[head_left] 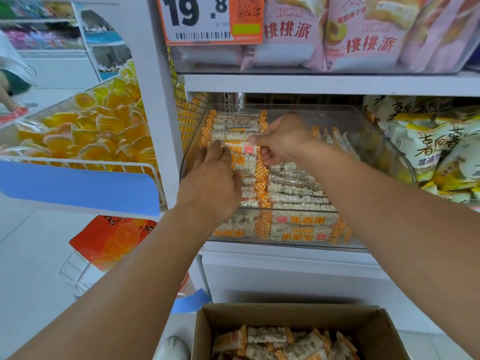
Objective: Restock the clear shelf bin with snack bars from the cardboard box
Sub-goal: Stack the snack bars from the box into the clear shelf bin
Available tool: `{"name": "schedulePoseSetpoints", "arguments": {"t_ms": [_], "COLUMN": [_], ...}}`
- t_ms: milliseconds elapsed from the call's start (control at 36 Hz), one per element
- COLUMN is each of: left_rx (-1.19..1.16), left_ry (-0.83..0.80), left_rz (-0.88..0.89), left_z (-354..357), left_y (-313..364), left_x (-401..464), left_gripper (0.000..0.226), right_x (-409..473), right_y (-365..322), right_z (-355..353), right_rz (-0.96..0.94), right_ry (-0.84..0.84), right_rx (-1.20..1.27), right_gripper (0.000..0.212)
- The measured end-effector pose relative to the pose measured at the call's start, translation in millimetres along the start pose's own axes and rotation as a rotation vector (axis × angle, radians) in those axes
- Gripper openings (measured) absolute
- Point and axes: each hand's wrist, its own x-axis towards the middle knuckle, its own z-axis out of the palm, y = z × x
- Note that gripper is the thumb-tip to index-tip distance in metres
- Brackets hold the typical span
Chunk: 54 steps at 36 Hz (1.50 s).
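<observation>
A snack bar [240, 149] in a clear wrapper with orange checked ends is held over the left stack inside the clear shelf bin [384, 141], on the middle shelf. Its right end is pinched by the right hand [280, 141], fingers curled round the wrapper; the left hand [210, 183] is laid over its left end with fingers fairly straight, so that grip reads as a press rather than a clasp. The placing step appears to be in hand. The bar is to be set flat and squared with those beneath, then more fetched from the cardboard box [293, 318] on the floor below, where bars remain.
</observation>
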Motion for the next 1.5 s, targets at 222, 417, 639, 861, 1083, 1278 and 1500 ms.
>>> {"name": "schedulePoseSetpoints", "arguments": {"t_ms": [222, 417, 639, 861, 1083, 1278, 1500], "left_rx": [0.046, -0.006, -0.072, -0.024, -0.065, -0.088, -0.191], "left_ry": [0.130, 0.174, 0.278, 0.206, 0.214, 0.175, 0.309], "left_rz": [-0.116, -0.151, -0.142, -0.120, -0.046, 0.049, 0.163], "left_z": [1, -1, 0, -1, -9, -11, -21], "left_y": [7, 11, 9, 5, -3, -8, 3], "left_x": [4, 8, 8, 9, -1, -12, -41], "left_gripper": [0.061, 0.061, 0.057, 0.045, 0.043, 0.037, 0.019], "right_x": [-15, -26, -21, -19, -22, -33, -109], "right_y": [10, 14, 24, 25, 17, 13, 40], "right_z": [-9, -6, 12, 13, 3, -1, -8], "right_rz": [-0.022, -0.063, -0.270, -0.348, -0.295, -0.259, -0.625], "right_ry": [-0.015, -0.044, 0.213, 0.207, 0.203, 0.199, 0.535], "right_rx": [0.056, 0.007, -0.134, -0.255, -0.268, -0.236, -0.142], "right_gripper": [0.062, 0.050, 0.042, 0.037, 0.055, 0.055, 0.024]}}
